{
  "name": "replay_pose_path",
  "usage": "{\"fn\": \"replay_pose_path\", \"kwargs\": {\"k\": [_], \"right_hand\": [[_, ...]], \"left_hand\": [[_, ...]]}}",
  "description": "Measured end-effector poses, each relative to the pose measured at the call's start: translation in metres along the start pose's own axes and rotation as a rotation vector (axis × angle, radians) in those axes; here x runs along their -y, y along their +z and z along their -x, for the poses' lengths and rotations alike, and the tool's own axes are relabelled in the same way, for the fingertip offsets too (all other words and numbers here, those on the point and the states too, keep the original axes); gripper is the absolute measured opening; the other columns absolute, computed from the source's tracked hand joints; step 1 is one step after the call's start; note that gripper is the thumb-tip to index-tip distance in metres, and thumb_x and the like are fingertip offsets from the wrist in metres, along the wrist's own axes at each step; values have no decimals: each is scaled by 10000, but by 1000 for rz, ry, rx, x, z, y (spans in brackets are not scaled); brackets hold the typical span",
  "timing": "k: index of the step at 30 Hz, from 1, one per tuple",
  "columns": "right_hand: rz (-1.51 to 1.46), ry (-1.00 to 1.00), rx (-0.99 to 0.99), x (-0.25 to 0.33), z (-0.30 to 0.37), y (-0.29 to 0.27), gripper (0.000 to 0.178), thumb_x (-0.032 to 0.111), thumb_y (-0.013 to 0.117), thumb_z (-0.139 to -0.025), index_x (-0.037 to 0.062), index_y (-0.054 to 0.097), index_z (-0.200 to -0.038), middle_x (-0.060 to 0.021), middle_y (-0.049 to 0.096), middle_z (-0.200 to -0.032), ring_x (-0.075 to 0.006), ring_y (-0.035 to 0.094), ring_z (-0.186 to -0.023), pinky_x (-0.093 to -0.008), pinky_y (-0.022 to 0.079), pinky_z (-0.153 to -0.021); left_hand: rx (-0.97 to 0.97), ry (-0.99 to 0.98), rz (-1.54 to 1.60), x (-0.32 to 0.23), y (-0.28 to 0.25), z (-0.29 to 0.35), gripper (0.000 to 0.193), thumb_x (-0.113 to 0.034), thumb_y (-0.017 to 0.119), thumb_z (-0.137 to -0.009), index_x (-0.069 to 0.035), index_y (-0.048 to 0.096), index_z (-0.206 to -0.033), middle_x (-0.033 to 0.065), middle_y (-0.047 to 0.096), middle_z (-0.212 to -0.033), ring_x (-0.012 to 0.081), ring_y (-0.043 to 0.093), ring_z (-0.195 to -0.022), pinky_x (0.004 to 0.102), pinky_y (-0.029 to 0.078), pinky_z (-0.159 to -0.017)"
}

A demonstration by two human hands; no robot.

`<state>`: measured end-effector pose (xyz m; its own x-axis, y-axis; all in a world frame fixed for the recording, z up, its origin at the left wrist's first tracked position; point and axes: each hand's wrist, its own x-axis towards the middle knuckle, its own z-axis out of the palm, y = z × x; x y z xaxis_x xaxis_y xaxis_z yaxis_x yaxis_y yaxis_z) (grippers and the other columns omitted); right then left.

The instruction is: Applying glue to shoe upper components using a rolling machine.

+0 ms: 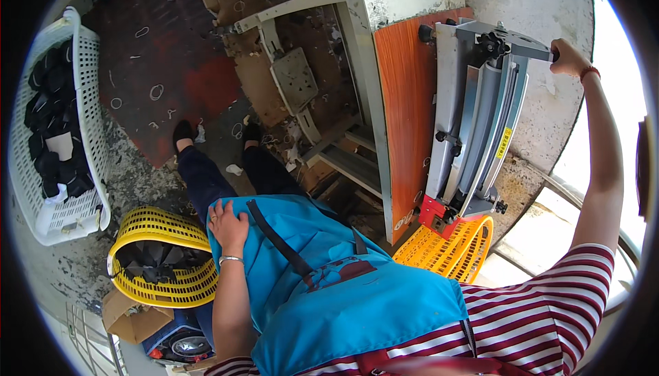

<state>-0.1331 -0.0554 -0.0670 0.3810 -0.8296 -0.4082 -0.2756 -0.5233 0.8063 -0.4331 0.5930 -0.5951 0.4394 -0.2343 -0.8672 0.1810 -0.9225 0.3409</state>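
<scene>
While right hand (568,59) clasps the handle (528,49), crank steadily; left hand (230,227) rests flat on apron (329,273).

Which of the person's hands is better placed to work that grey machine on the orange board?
The right hand, probably: it already grips the handle at the top of the grey machine. The left hand rests flat on the blue apron over the thigh, beside the yellow basket, away from the machine.
</scene>
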Motion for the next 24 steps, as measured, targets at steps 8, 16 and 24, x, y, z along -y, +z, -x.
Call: {"fn": "replay_pose_path", "kwargs": {"k": [8, 16, 24], "right_hand": [[201, -227, -609, -1, 12, 38, 321, 46, 724, -733, 8, 562, -1008, -226, 648, -857, -422, 650, -840, -480, 511, -732], [327, -205, -240, -13, -10, 10, 338, 55, 731, -680, 6, 598, -986, -189, 642, -904, -370, 641, -849, -445, 512, -760], [343, -230, -578, -8, 6, 40, 254, 51, 710, -786, 35, 561, -991, -177, 652, -828, -385, 667, -801, -460, 523, -710]], "left_hand": [[-22, -26, -47, 0, 3, -9, 512, -300, 658, -885, -129, 639, -1367, 97, 428, -1601, 341, 319, -1511, 512, 255, -1206], [-68, 17, -23, 12, 11, -16, 435, -279, 657, -884, -121, 682, -1288, 82, 464, -1574, 322, 362, -1487, 508, 296, -1181], [-91, 33, 9, 19, 8, -14, 406, -256, 665, -867, -111, 693, -1245, 73, 488, -1551, 305, 391, -1464, 489, 318, -1164]]}}
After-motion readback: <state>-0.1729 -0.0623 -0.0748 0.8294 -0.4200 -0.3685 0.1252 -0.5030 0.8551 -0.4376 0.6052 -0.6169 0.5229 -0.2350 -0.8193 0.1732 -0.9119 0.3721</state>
